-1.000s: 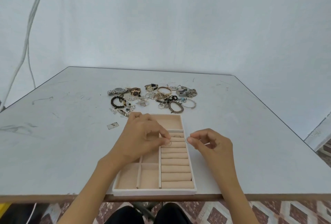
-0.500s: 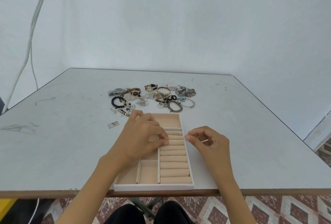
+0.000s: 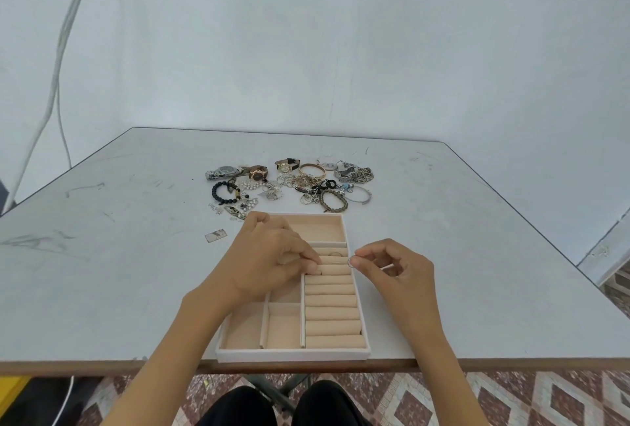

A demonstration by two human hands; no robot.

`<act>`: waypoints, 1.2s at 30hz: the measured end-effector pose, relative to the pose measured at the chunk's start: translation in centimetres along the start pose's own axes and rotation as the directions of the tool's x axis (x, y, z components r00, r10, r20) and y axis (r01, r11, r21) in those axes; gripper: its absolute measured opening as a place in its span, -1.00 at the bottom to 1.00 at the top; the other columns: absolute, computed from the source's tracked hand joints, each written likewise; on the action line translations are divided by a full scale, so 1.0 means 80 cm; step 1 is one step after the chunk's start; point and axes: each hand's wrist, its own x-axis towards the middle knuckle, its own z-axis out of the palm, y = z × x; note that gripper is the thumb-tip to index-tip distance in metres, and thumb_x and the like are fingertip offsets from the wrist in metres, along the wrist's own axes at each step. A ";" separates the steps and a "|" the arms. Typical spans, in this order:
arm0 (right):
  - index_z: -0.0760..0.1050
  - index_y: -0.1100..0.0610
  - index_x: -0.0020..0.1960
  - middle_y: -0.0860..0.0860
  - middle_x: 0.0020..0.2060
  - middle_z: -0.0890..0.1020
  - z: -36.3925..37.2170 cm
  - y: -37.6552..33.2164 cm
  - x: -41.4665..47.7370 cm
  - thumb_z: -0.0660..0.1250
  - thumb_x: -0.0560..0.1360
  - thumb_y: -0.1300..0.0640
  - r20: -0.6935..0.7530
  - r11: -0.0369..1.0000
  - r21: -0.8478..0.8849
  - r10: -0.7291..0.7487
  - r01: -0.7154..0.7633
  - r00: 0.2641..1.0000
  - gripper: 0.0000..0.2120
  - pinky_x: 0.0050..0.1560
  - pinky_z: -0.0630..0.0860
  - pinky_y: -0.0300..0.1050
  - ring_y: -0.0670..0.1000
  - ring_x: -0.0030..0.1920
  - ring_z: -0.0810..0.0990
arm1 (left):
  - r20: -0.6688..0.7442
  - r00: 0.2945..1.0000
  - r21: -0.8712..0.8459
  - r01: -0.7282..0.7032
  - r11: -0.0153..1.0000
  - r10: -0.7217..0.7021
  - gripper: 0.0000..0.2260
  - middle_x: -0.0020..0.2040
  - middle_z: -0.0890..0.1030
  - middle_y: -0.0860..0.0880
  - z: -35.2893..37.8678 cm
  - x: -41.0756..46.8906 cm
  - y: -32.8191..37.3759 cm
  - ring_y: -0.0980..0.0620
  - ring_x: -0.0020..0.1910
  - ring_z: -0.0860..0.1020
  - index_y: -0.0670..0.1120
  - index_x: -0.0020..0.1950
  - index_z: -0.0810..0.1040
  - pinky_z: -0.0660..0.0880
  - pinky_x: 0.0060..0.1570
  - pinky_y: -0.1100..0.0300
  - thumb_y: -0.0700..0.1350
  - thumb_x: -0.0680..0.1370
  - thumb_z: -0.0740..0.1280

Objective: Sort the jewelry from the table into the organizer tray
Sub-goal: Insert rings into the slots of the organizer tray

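Bright, even, diffuse light, faint shadows, wide-angle bowing at the edges; far jewelry perhaps slightly soft.

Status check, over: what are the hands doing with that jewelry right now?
Right hand pinches a small ring by the tray. Left hand curled on the ring rolls, grip hidden. Jewelry pile beyond; nothing in the way.

A beige-lined, white-walled organizer tray [image 3: 293,355] sits on a pale grey table [image 3: 136,255] above a maroon-and-cream diamond-patterned floor [image 3: 528,398].

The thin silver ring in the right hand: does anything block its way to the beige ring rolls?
Nothing visible blocks the thin silver ring. The left hand touches only the left end of the beige ring rolls.
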 end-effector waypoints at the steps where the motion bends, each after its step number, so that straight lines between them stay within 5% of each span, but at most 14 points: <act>1: 0.64 0.02 -0.25 -0.12 -0.32 0.66 0.000 0.000 0.000 0.52 0.37 0.19 0.001 1.000 0.001 -0.005 0.005 1.000 -0.89 -0.24 0.48 -0.25 -0.12 -0.27 0.58 | 0.004 1.000 0.003 0.004 1.000 -0.004 -0.61 -0.18 0.63 0.30 0.001 0.001 0.000 0.27 -0.02 0.45 0.26 -0.08 0.66 0.09 0.14 0.21 0.36 0.37 0.12; 8: 0.63 0.02 -0.26 -0.11 -0.32 0.66 0.000 0.000 0.000 0.51 0.37 0.21 0.013 1.000 0.002 -0.018 0.018 1.000 -0.88 -0.24 0.47 -0.26 -0.11 -0.27 0.57 | 0.035 0.997 0.004 0.069 0.998 -0.069 -0.67 -0.17 0.63 0.33 0.000 0.004 0.002 0.28 -0.01 0.44 0.28 -0.11 0.65 0.09 0.13 0.23 0.34 0.31 0.21; 16: 0.63 0.01 -0.25 -0.12 -0.31 0.67 0.000 0.001 -0.001 0.51 0.37 0.21 0.024 1.000 -0.013 -0.021 0.021 0.999 -0.88 -0.24 0.48 -0.25 -0.08 -0.25 0.58 | 0.039 0.984 0.031 0.175 0.984 -0.176 -0.90 -0.38 0.50 0.36 -0.002 0.009 0.010 0.39 -0.17 0.38 0.24 -0.16 0.66 0.13 0.09 0.23 0.19 0.37 0.45; 21: 0.63 0.00 -0.25 -0.12 -0.31 0.67 0.000 0.001 -0.001 0.51 0.38 0.20 0.030 0.999 -0.025 -0.032 0.033 0.999 -0.88 -0.23 0.50 -0.22 -0.08 -0.25 0.59 | 0.060 0.984 0.050 0.165 0.985 -0.168 -0.88 -0.39 0.51 0.37 -0.003 0.008 0.012 0.41 -0.17 0.38 0.26 -0.15 0.64 0.17 0.09 0.21 0.23 0.37 0.42; 25: 0.63 0.01 -0.25 -0.13 -0.31 0.67 0.000 0.003 -0.001 0.50 0.38 0.20 0.035 0.999 -0.030 -0.026 0.028 0.999 -0.89 -0.23 0.49 -0.24 -0.09 -0.24 0.59 | -0.054 0.980 -0.119 0.182 0.976 -0.189 -0.76 -0.19 0.61 0.31 -0.001 -0.011 -0.002 0.27 -0.09 0.52 0.22 -0.10 0.64 0.45 0.07 0.01 0.29 0.38 0.31; 29: 0.63 -0.01 -0.24 -0.17 -0.31 0.66 0.004 0.006 0.002 0.51 0.37 0.19 0.047 0.994 -0.084 -0.063 0.067 0.997 -0.88 -0.27 0.48 -0.24 -0.08 -0.26 0.58 | -0.241 0.915 -0.127 0.301 0.945 -0.324 -0.64 0.09 0.58 0.24 -0.011 -0.043 -0.029 0.17 0.12 0.50 0.17 0.08 0.60 0.41 0.11 0.09 0.28 0.51 0.11; 33: 0.63 -0.02 -0.24 -0.23 -0.28 0.64 0.007 0.008 0.005 0.52 0.36 0.18 0.061 0.987 -0.125 -0.096 0.103 0.994 -0.88 -0.31 0.39 -0.34 -0.09 -0.32 0.49 | -0.122 0.913 -0.029 0.388 0.921 -0.388 -0.63 0.27 0.50 0.14 -0.016 -0.071 -0.058 0.07 0.26 0.47 0.10 0.30 0.47 0.40 0.22 0.04 0.15 0.59 0.05; 36: 0.62 -0.05 -0.25 -0.21 -0.25 0.65 0.009 0.009 0.006 0.52 0.36 0.15 0.075 0.977 -0.164 -0.124 0.135 0.989 -0.87 -0.30 0.36 -0.34 -0.07 -0.35 0.45 | -0.060 0.913 0.100 0.407 0.908 -0.403 -0.61 0.46 0.31 0.08 -0.010 -0.077 -0.061 0.04 0.46 0.27 -0.03 0.49 0.27 0.16 0.43 0.04 -0.12 0.64 0.12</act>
